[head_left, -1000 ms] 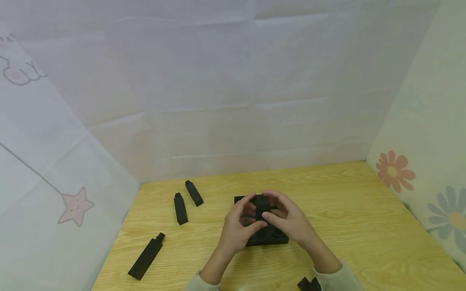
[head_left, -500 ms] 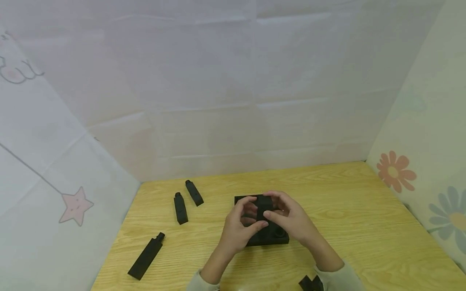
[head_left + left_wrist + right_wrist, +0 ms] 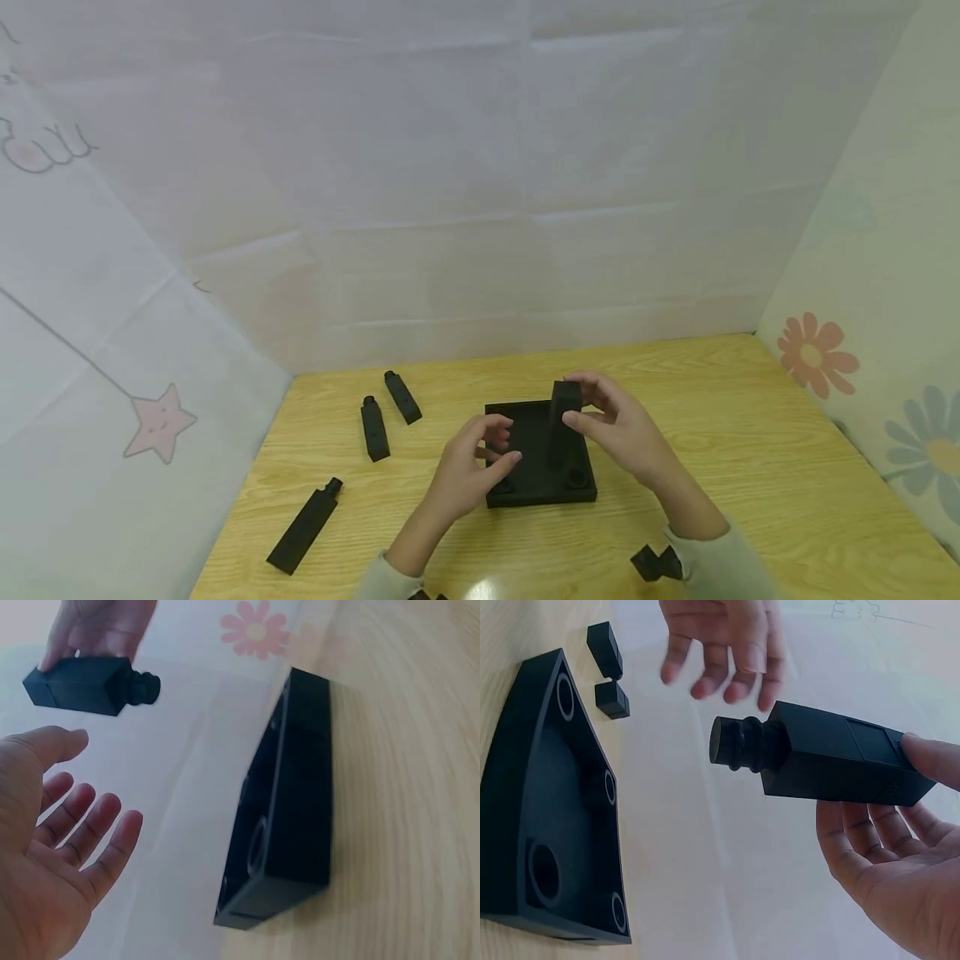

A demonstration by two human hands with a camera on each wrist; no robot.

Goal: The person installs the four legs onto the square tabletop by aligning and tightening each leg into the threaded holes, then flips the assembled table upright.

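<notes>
My right hand (image 3: 624, 432) pinches a black square leg (image 3: 562, 421) between thumb and fingers, above a shallow black square tray (image 3: 534, 446). In the right wrist view the leg (image 3: 832, 754) shows a ridged round peg (image 3: 742, 742) at its free end, pointing toward the tray side. Round sockets (image 3: 544, 871) sit in the tray's corners. My left hand (image 3: 467, 468) is at the tray's left edge, fingers loosely bent and holding nothing. The left wrist view shows that hand (image 3: 52, 847) with fingers spread, apart from the leg (image 3: 79, 682).
Three similar black legs lie on the wooden table at left: one near the front (image 3: 303, 529), two farther back (image 3: 375, 429). A notched black piece (image 3: 652, 562) lies beside the right sleeve. Fabric walls with printed flowers (image 3: 813, 354) enclose the table's back and sides.
My left hand has let go of the leg and drawn back to the left. My right hand has moved the leg to the right, uncovering more of the tray.
</notes>
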